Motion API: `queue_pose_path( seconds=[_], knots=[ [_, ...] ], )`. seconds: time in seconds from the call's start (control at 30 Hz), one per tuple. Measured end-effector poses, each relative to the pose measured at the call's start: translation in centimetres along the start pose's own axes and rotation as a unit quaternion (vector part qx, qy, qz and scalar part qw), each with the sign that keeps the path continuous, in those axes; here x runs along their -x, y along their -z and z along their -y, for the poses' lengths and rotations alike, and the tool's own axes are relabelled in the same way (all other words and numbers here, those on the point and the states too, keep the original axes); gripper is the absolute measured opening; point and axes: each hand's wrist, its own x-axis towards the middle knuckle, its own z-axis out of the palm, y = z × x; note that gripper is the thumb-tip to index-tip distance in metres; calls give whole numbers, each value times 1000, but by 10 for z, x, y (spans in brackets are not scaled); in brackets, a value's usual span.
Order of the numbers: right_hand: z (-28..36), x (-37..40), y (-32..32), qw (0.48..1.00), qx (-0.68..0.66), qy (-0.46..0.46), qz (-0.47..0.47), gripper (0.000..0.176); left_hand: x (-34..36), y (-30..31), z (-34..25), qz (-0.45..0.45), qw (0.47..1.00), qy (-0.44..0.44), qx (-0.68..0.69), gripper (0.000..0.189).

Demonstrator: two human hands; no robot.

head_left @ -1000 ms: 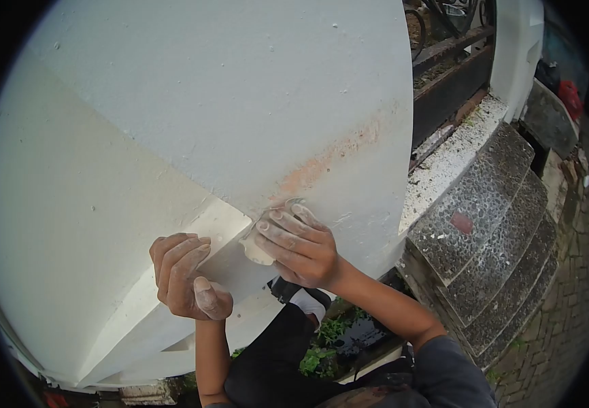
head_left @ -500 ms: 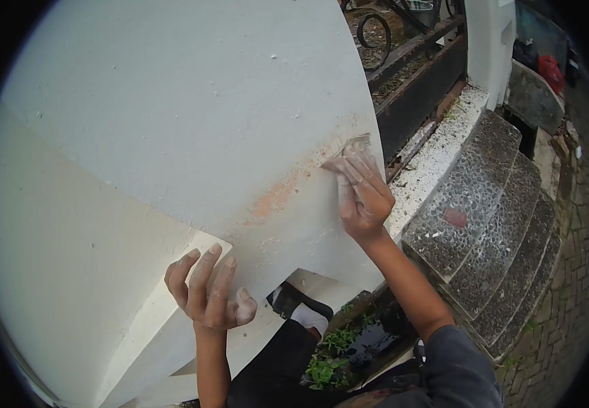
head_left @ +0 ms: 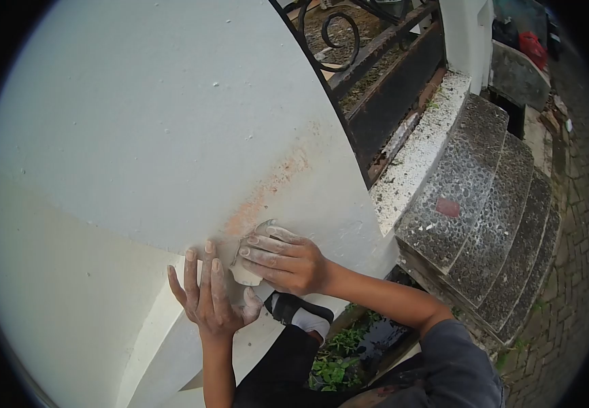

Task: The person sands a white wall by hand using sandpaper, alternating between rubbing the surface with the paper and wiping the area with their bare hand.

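Note:
A white wall (head_left: 145, 129) curves across the view, with a worn orange-brown patch (head_left: 264, 194) on its surface. Just below that patch, my right hand (head_left: 284, 258) presses a piece of sandpaper (head_left: 245, 275) flat to the wall, dusty fingers laid over it. The sheet looks pale and powdery, with a dark edge showing; most of it is covered by the fingers. Close by on the left, my left hand (head_left: 213, 292) is open, its fingers spread at the corner of the wall's ledge (head_left: 162, 262). White dust coats its fingertips.
A black iron gate (head_left: 393, 81) stands beyond the wall's edge. Curved pebbled steps (head_left: 458, 204) lie to the right, bearing a reddish flat piece (head_left: 447, 207). Below are my shoe (head_left: 291, 307), green plants (head_left: 335, 367) and a dark wet channel. Paving (head_left: 577, 285) runs along the far right.
My right hand has swept down and left along the worn patch with the sandpaper, ending beside my left hand. The left fingers have straightened somewhat. The view has shifted slightly.

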Motion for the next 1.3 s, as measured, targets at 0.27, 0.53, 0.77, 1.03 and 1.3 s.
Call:
queue_pose_path(
  seconds=[0.27, 0.53, 0.77, 1.03, 1.3],
  knots=[
    [-22, -15, 17, 979, 105, -101, -141, 23, -3, 1, -3, -1, 1000, -1, 3, 57],
    [-37, -24, 24, 959, 87, -175, -207, 21, -2, 2, -4, 5, 1000, 3, 7, 51],
    [-48, -9, 60, 991, 130, 0, 35, 23, 8, 5, 1, -21, 996, 29, 87, 54],
    [-8, 49, 198, 854, 65, -425, -292, 18, -25, 8, -43, 83, 990, 95, 67, 69],
    [168, 250, 288, 588, -13, -782, -206, 14, -107, -58, -73, 147, 977, -144, -51, 65]
  ],
)
